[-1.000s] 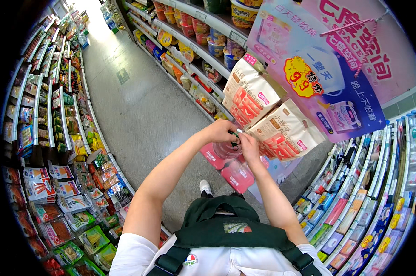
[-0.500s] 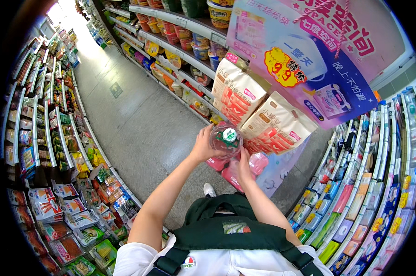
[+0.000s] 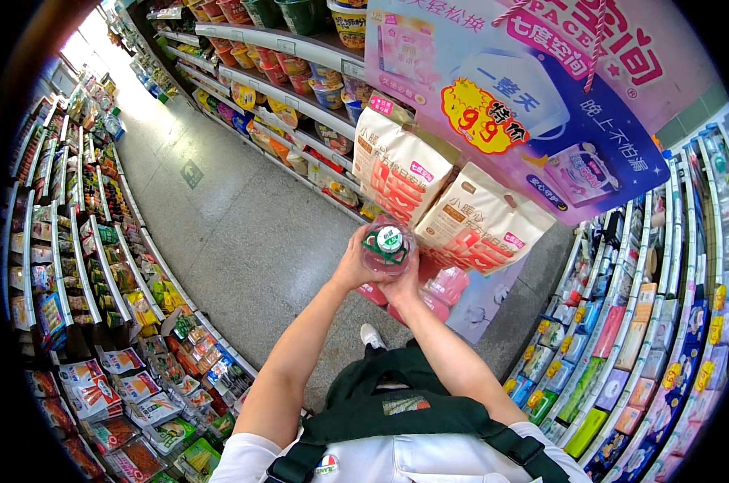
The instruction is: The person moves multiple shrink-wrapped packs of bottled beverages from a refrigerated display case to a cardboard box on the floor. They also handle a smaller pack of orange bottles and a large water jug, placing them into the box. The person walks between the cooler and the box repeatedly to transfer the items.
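Note:
Between my two hands is a large clear plastic bottle [image 3: 390, 256], seen from above, with a white cap and a green carrying handle round its neck. My left hand [image 3: 353, 262] wraps its left side. My right hand [image 3: 403, 282] presses against its right and near side, fingers partly hidden by the bottle. Just beyond it stand two cream packages with red print, a left package [image 3: 403, 165] and a right package [image 3: 481, 217]. Pink packs [image 3: 441, 290] show below them, beside my right hand.
A large pink and purple display board [image 3: 501, 97] rises behind the packages. Shelves of cup noodles [image 3: 300, 60] run along the far side. Snack shelves [image 3: 99, 266] line the left, and shelves of packaged goods [image 3: 622, 346] the right. Grey tiled floor [image 3: 211, 217] lies between.
The view has shifted a little, so the shelves and board sit further left. Both hands still hold the bottle, and my right hand has come further under its near side.

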The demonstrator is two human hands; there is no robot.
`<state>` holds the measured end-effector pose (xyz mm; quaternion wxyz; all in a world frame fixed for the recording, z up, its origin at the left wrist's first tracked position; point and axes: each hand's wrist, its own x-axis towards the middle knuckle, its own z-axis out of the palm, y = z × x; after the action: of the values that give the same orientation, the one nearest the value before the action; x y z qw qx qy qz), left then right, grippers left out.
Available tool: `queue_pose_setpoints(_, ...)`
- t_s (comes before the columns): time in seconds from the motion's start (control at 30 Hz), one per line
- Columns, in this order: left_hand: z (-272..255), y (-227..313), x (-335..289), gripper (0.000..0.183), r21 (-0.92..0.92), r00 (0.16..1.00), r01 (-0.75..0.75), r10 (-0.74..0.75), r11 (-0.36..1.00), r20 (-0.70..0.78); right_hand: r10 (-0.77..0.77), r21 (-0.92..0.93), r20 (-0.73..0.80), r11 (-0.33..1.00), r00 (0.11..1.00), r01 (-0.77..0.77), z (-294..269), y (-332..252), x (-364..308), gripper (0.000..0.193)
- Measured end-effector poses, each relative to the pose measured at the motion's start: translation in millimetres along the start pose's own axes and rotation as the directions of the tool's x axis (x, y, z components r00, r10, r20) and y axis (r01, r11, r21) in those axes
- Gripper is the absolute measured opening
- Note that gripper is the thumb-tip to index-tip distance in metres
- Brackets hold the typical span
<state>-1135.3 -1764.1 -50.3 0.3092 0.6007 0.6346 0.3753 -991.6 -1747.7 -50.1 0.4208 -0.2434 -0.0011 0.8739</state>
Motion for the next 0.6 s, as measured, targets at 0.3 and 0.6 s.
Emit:
queue_pose_setpoints(0.3, 1, 0, -16, 0.122, -0.054, 0.995, -0.091, 0.088, 0.994, -0.05, 0.159, -0.372, -0.293, 0.889, 0.943, -0.266, -36, -17, -21, 0.082)
queue_pose_setpoints(0.6, 48, -8, -171, 0.074, 0.231, 0.788, 0.54, -0.583, 0.809, 0.2, -0.182, -0.955, 0.276, -0.165, 0.944, 0.248, -97, -105, -150, 0.057)
